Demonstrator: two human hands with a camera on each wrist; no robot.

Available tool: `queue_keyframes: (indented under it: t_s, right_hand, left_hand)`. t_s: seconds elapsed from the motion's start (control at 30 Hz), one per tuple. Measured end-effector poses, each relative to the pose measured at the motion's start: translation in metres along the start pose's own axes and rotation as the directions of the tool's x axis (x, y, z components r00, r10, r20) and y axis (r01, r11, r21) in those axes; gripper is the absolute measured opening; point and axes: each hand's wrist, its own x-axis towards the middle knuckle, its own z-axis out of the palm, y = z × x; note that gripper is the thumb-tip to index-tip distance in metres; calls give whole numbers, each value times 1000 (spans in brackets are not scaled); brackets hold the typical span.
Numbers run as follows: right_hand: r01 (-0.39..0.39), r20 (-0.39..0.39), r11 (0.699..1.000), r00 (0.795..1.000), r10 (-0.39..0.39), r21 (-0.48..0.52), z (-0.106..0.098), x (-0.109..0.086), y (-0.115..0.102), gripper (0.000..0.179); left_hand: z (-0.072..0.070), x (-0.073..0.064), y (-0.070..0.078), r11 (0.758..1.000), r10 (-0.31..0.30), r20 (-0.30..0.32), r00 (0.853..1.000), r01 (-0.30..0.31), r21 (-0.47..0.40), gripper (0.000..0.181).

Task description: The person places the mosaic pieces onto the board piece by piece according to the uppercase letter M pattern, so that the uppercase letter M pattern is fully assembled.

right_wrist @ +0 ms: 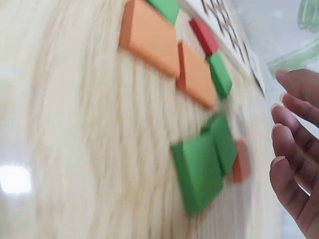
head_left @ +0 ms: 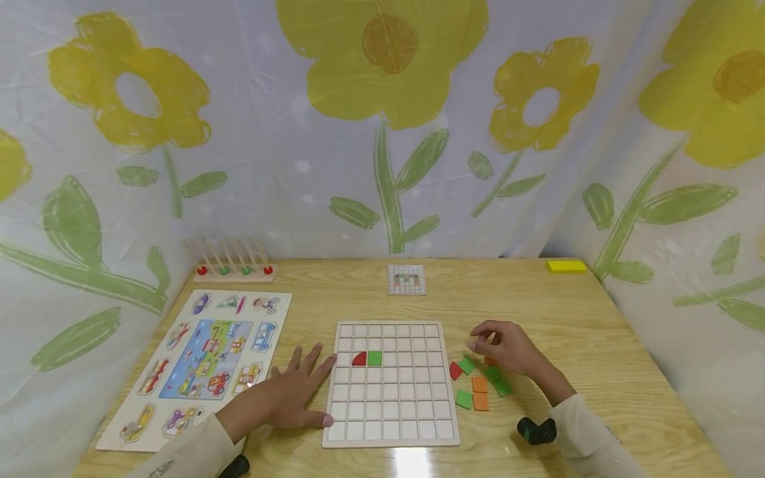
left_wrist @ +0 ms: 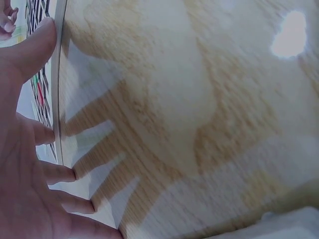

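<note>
A white grid board (head_left: 408,393) lies at the table's middle, with a red quarter-round tile (head_left: 360,359) and a green square tile (head_left: 374,358) side by side in its cells. My left hand (head_left: 293,393) spreads its fingers along the board's left edge, the thumb touching the lower left rim. To the right of the board, my right hand (head_left: 508,346) hovers over loose tiles with fingers loosely bent; the right wrist view shows nothing between them. Beneath and beside it lie orange tiles (right_wrist: 152,37), green tiles (right_wrist: 199,169) and a red tile (right_wrist: 204,36).
A small pattern card (head_left: 407,279) lies behind the board. On the left are a picture puzzle board (head_left: 275,315) and a peg rack (head_left: 236,277) with red and green beads. A yellow block (head_left: 566,266) sits at the back right. Flowered cloth surrounds the table.
</note>
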Motion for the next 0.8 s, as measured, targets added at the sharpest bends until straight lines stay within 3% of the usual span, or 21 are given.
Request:
queue_keyframes:
  t_s: [0.17,0.47,0.8]
  right_hand:
    - [-24,-10,999,1000,24,-25,-7,-9,9,22]
    - [-137,-38,987,990,134,-87,-9,-18,15,25]
    - [-152,-37,981,988,149,-120,-7,-21,18,26]
  left_hand:
    - [-1,-2,1,1000,3,-3,1000,-3,0,109]
    - [-2,-3,2,1000,15,-1,1000,-15,-15,107]
    - [-1,-3,2,1000,16,-10,1000,-16,-10,108]
